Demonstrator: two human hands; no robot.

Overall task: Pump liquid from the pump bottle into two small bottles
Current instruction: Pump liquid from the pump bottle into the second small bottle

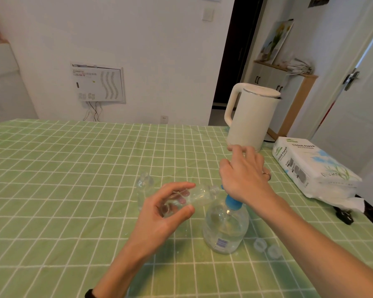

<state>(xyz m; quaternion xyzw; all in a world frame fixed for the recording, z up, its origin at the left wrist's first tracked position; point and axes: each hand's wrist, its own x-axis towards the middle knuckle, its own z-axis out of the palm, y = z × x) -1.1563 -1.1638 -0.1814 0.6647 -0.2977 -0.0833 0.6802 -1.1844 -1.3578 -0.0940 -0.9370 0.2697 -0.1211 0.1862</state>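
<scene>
A clear pump bottle (225,227) with a blue pump collar stands on the green checked tablecloth. My right hand (244,175) rests on top of its pump head, palm down, fingers spread and hiding the head. My left hand (166,209) holds a small clear bottle (199,194) tilted on its side, its open neck pointing right at the blue spout under my right hand. A second small clear bottle (145,186) stands upright and uncapped just behind my left hand.
Two small clear caps (267,247) lie right of the pump bottle. A white kettle (251,117) and a tissue paper pack (312,168) sit at the back right. The table (52,168) ends at the right near a black plug.
</scene>
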